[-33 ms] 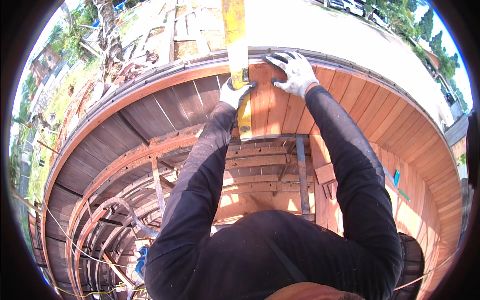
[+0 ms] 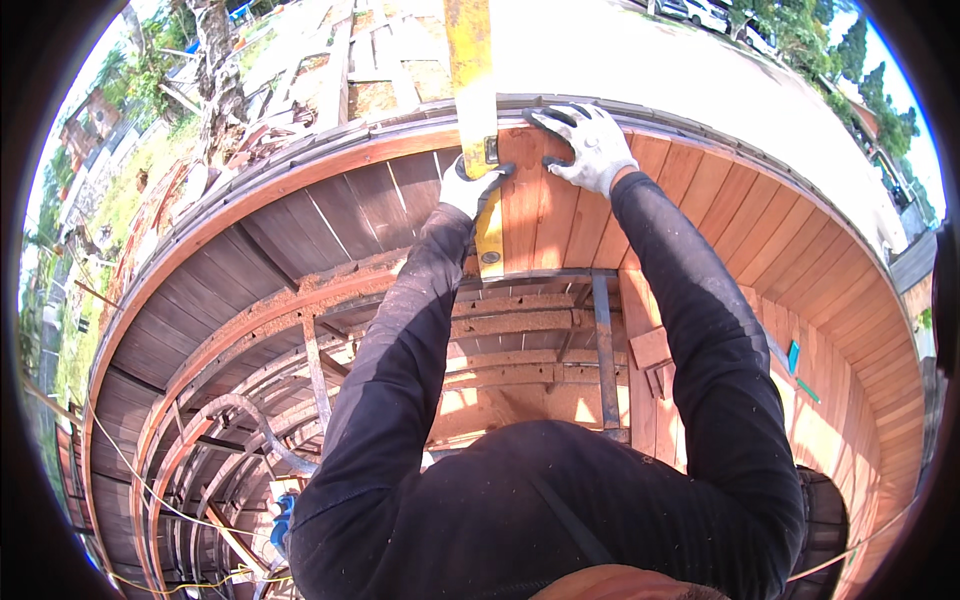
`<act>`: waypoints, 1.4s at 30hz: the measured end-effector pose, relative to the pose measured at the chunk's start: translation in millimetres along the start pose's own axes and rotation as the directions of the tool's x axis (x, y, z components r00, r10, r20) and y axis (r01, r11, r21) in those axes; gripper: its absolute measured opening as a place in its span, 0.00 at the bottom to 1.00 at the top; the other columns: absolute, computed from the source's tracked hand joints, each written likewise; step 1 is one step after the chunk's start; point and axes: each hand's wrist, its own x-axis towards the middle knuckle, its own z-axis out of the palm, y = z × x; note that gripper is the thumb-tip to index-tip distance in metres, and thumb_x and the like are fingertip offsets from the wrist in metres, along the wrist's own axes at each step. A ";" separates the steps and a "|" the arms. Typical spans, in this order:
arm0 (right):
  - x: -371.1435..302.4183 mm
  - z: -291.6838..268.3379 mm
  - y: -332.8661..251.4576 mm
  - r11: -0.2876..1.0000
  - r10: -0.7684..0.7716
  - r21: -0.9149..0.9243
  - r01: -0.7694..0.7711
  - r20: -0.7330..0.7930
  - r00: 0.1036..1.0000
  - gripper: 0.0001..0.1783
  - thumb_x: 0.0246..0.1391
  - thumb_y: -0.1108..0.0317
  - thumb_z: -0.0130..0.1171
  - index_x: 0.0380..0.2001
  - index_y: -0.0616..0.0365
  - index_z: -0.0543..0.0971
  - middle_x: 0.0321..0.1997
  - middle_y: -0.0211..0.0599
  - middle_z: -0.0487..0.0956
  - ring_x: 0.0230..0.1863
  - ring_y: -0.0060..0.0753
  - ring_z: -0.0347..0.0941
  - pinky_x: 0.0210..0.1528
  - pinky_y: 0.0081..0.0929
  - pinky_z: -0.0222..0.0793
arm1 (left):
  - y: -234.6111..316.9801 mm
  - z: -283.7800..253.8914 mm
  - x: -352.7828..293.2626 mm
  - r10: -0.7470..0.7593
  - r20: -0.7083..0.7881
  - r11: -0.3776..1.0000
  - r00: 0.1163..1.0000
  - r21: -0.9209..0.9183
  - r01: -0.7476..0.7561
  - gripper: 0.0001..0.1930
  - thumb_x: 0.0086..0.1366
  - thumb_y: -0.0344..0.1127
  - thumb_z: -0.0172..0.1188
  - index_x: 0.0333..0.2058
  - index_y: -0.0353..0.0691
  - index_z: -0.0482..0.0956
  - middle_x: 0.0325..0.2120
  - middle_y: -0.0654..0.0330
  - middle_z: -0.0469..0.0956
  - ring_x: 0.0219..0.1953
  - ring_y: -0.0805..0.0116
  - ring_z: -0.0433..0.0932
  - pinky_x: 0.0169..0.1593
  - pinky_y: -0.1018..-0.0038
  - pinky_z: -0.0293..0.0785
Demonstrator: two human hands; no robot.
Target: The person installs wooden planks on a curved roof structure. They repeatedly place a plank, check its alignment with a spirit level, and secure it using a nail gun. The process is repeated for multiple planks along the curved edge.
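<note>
A long yellow spirit level [image 2: 489, 232] lies across the curved wooden rim [image 2: 395, 143] and reaches outward beyond it. My left hand [image 2: 470, 187], in a white and grey work glove, is closed around it below a small vial window. Just to the right, my gloved right hand [image 2: 592, 150] rests near the rim with its thumb and fingers spread; nothing shows in it. Beneath and beside that hand run reddish-brown new planks [image 2: 560, 215]. On the left of the level the planks [image 2: 345, 210] are dark and weathered, with light gaps between them.
Curved frames and a bent pipe [image 2: 262, 425] fill the lower left. An upright metal post [image 2: 604, 350] stands near a small wooden block [image 2: 650, 347]. Green pieces [image 2: 793, 357] lie on the planking at right. Outside are a tree trunk [image 2: 212, 60], scrap boards and parked cars [image 2: 708, 14].
</note>
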 end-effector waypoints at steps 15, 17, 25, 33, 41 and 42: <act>5.9 5.0 1.0 0.998 0.034 -0.057 -0.036 -0.036 0.999 0.42 0.53 0.45 0.59 0.69 0.33 0.54 0.68 0.34 0.62 0.69 0.40 0.55 0.72 0.44 0.45 | 2.4 -0.5 6.6 0.014 0.033 0.999 0.999 -0.040 -0.013 0.23 0.49 0.33 0.76 0.42 0.36 0.77 0.35 0.64 0.79 0.35 0.76 0.76 0.42 0.77 0.74; 6.4 7.1 1.7 0.996 0.062 -0.068 -0.064 -0.029 0.998 0.43 0.52 0.45 0.59 0.69 0.35 0.54 0.68 0.36 0.61 0.69 0.40 0.55 0.72 0.43 0.45 | -0.3 -0.8 8.9 0.010 0.029 1.000 1.000 -0.023 -0.010 0.23 0.48 0.33 0.76 0.42 0.36 0.77 0.34 0.64 0.79 0.35 0.76 0.76 0.42 0.77 0.74; 6.3 12.7 4.1 0.998 0.010 -0.066 -0.017 -0.097 0.995 0.42 0.52 0.46 0.60 0.68 0.31 0.56 0.68 0.35 0.62 0.69 0.39 0.55 0.72 0.41 0.46 | 10.7 4.7 2.4 -0.016 0.008 1.000 1.000 0.006 0.016 0.21 0.49 0.32 0.75 0.41 0.37 0.77 0.34 0.65 0.79 0.35 0.76 0.76 0.42 0.78 0.74; 6.7 13.2 4.6 0.998 0.053 -0.030 -0.055 -0.080 0.995 0.46 0.50 0.46 0.61 0.69 0.37 0.54 0.67 0.39 0.64 0.68 0.42 0.56 0.72 0.42 0.47 | 3.6 2.2 5.9 0.007 0.026 0.998 1.000 -0.058 -0.005 0.22 0.49 0.32 0.75 0.41 0.36 0.76 0.34 0.65 0.79 0.34 0.76 0.76 0.41 0.78 0.74; 6.5 6.5 1.8 0.999 0.031 -0.025 -0.033 -0.053 0.998 0.44 0.49 0.46 0.61 0.68 0.34 0.56 0.67 0.39 0.62 0.68 0.43 0.56 0.72 0.45 0.46 | 1.1 0.7 6.1 0.014 0.017 0.998 1.000 -0.059 -0.013 0.23 0.49 0.32 0.76 0.42 0.36 0.76 0.34 0.64 0.79 0.35 0.75 0.76 0.41 0.78 0.74; 6.1 7.8 2.8 0.999 0.028 -0.016 -0.029 -0.060 0.998 0.44 0.49 0.46 0.61 0.68 0.34 0.56 0.67 0.38 0.62 0.68 0.43 0.56 0.72 0.45 0.46 | 2.2 1.7 6.4 0.025 0.026 0.997 0.999 -0.074 -0.023 0.23 0.49 0.32 0.76 0.42 0.36 0.76 0.34 0.64 0.79 0.35 0.75 0.76 0.41 0.78 0.74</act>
